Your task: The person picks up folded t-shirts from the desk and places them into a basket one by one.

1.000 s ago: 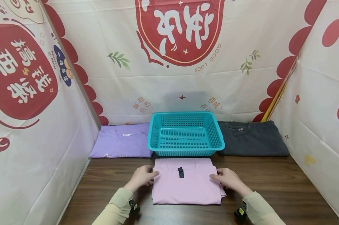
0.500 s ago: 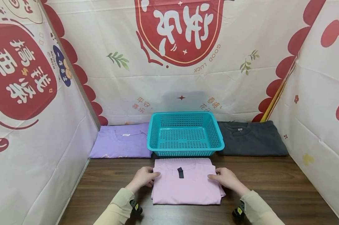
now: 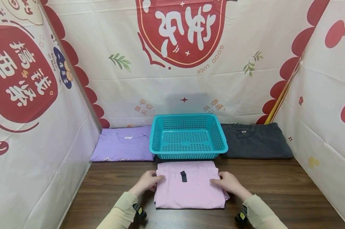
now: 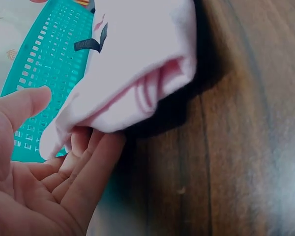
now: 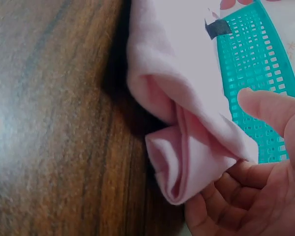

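A folded pink T-shirt (image 3: 189,190) with a black neck label lies on the table. My left hand (image 3: 147,181) is at its left edge. In the left wrist view the fingers (image 4: 91,172) reach under the folded layers, while the thumb stays raised above the cloth with a gap. On the opposite edge my right hand (image 3: 230,182) is placed likewise. The right wrist view has its fingertips tucked beneath the shirt's folds (image 5: 187,147) and its thumb (image 5: 265,105) raised apart from the fabric. The ends of the fingers are hidden under the shirt on both sides.
A teal perforated basket (image 3: 186,156) stands just behind the pink shirt. To its left lies a folded purple T-shirt (image 3: 124,148), to its right a folded dark grey one (image 3: 259,143). Printed cloth walls (image 3: 172,86) enclose the wooden table (image 3: 275,181) at the back and sides.
Both hands have moved slightly inward, their thumbs reaching a little farther over the pink T-shirt's edges. The shirt and basket keep their places.
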